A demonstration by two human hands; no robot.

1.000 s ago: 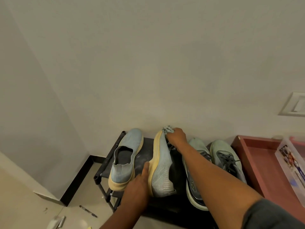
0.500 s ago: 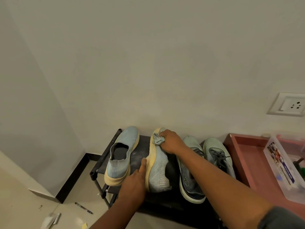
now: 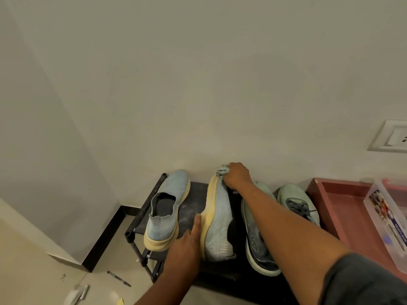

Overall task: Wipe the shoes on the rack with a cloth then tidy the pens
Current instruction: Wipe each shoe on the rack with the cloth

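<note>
A black shoe rack [image 3: 193,194] stands against the wall with two pairs of shoes on it. The second blue slip-on [image 3: 217,219] is tipped on its side, its yellow sole facing left. My left hand [image 3: 187,245] holds that sole near the heel, thumb along the rim. My right hand [image 3: 236,176] grips a small pale blue cloth [image 3: 222,169] and presses it on the shoe's toe. The first blue slip-on [image 3: 169,201] sits upright at the left. Two pale green sneakers [image 3: 295,201] lie at the right, one partly under my forearm. A black pen [image 3: 119,278] lies on the floor.
A pink tray [image 3: 343,205] sits right of the rack with a clear plastic box [image 3: 387,219] in it. A wall socket [image 3: 392,137] is at the right. Small white and yellow items [image 3: 76,294] lie on the floor at bottom left. The wall is close behind the rack.
My right hand slid the cloth back up to the toe tip of the tipped shoe, after having dipped lower half a second ago. My left hand stayed on the sole.
</note>
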